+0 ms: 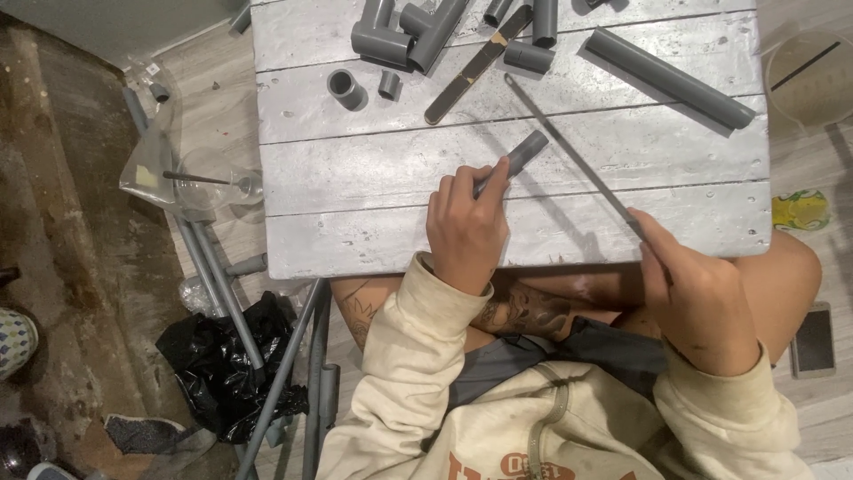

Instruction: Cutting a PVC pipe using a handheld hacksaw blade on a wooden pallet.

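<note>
Head view, looking down: I see a whitewashed plank table (355, 191) filling the upper frame, with a person in a cream hooded sweatshirt (551, 418) seated at its near edge. A long grey pipe (668, 77) lies diagonally on the table's far right part, well apart from both hands. A cluster of grey pipe fittings (404, 36) sits along the far edge, with a flat sanding stick (477, 64) lying beside them and a lone round coupling (345, 87) nearer the left.

Off the table to the left, more grey pipes (222, 284) lean over a black plastic bag (218, 364) on the floor. A phone (813, 340) rests on the floor at right.

At centre, the left hand (466, 227) has its fingers wrapped around a short grey pipe piece (515, 158), its free end angled up and away over the tabletop. The right hand (697, 289) is closed around the handle of a long thin file (569, 151), whose blade runs diagonally just beside the short piece; whether they touch I cannot tell from here.
</note>
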